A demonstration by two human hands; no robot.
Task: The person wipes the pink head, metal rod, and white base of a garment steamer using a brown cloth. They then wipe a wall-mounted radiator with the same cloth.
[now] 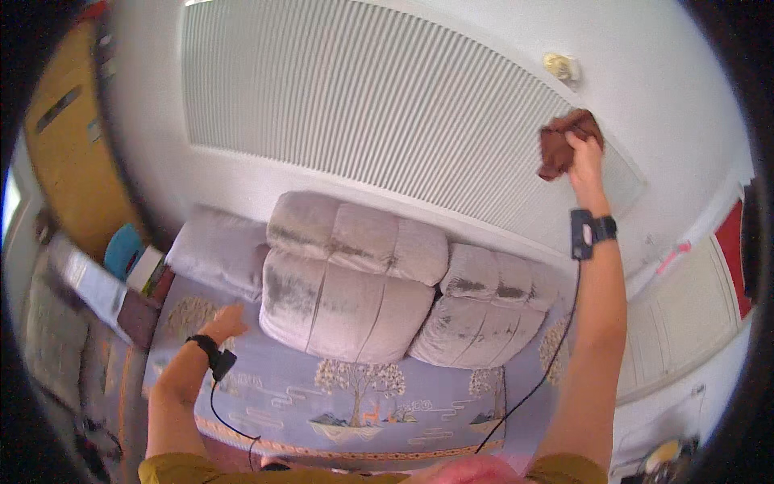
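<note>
My right hand (587, 157) is raised at the upper right, its fingers closed on a crumpled brown cloth (569, 143). The cloth lies against the right end of a white ribbed panel (363, 101) on the wall. Lower down on the left, my left hand (226, 322) hangs over the sofa seat, near the left cushion. Nothing shows in it, and its fingers look loosely apart, though slightly blurred. Each wrist wears a dark band with a small black box and a cable.
Below the panel stands a sofa with grey plush cushions (355, 274) and a blue-grey seat cover (282, 387) patterned with trees. A pale fitting (562, 68) sits on the wall above the cloth. A wooden door (76, 145) and a blue object (123, 248) are at left, a white cabinet (685, 315) at right.
</note>
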